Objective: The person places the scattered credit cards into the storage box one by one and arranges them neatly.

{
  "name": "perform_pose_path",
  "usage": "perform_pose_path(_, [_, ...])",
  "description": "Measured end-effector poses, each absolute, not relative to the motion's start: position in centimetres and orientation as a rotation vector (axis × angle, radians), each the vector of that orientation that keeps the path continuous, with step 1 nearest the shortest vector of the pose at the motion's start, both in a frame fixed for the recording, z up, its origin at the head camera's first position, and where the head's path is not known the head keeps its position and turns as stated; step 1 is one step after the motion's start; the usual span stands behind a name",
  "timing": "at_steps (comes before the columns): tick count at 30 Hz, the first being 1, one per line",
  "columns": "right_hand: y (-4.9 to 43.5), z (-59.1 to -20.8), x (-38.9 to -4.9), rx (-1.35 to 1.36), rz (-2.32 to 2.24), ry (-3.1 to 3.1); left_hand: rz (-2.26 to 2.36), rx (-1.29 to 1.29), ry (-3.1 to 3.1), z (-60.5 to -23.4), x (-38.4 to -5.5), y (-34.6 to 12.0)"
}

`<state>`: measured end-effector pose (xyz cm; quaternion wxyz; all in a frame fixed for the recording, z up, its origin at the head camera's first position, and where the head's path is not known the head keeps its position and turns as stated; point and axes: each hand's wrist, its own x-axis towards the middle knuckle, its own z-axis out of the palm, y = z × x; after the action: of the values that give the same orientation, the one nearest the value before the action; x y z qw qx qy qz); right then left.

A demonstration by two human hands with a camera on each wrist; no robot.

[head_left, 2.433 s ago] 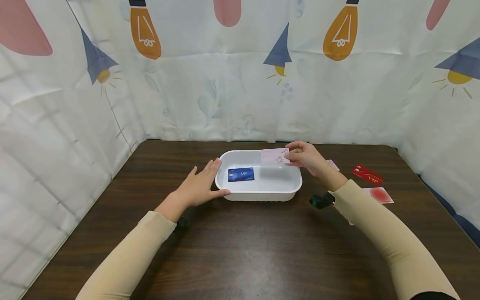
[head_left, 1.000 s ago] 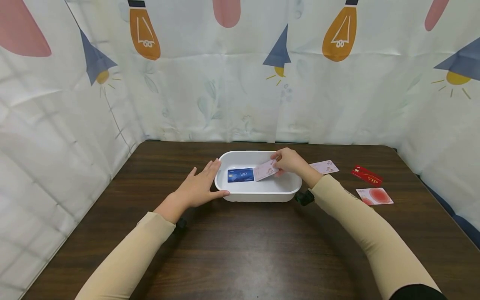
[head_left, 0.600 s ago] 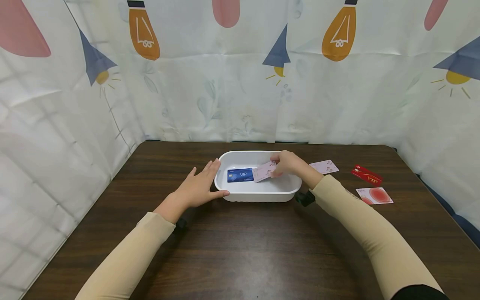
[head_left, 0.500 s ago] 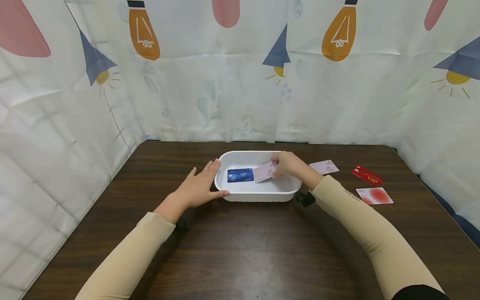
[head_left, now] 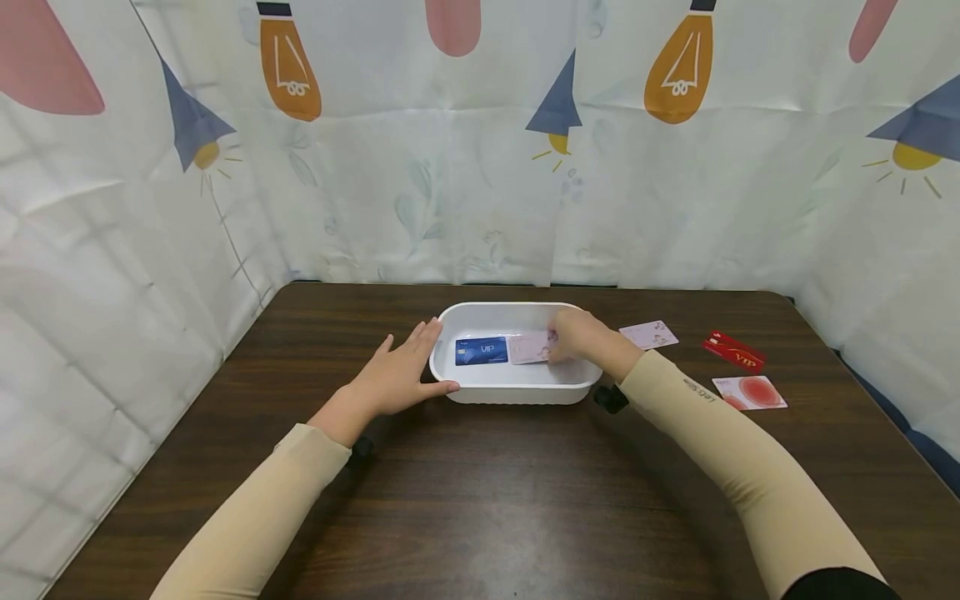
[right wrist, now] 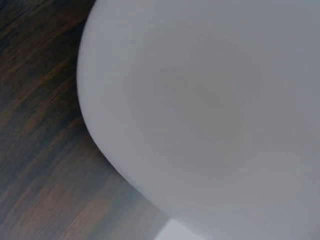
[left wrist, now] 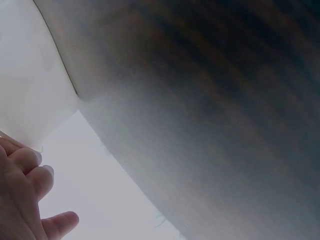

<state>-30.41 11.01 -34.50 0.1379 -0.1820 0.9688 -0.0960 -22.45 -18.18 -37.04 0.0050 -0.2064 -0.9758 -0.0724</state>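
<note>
A white oval-cornered plastic tub [head_left: 525,395] stands on the table, with a blue VIP card [head_left: 482,351] lying on its floor. Right beside that card is a pale pink card [head_left: 528,348], its right end covered by the fingers of my right hand [head_left: 581,335]. This hand reaches down inside the tub and pinches the card's edge; its fingertips are blurred. At the tub's left end, my left hand [head_left: 397,371] rests against the rim with fingers stretched out and thumb at the front wall. The left wrist view catches several fingers [left wrist: 39,181] against the white tub wall.
To the right of the tub lie another pink card [head_left: 649,334], a red VIP card [head_left: 734,351] and a white card with red circles [head_left: 750,392]. The dark wooden table [head_left: 480,500] is backed by a patterned white curtain [head_left: 450,183].
My right hand has brought the pink card down from above the tub's rim into it. The card has turned from tilted to level beside the blue card. My left hand stays put.
</note>
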Motion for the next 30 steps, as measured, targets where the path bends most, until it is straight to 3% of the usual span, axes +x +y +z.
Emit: perform_pose_path(30, [11.07, -35.14, -30.7, -0.702, -0.12, 2.786, -0.246, -0.646, -3.061, -36.85, -22.25, -18.11])
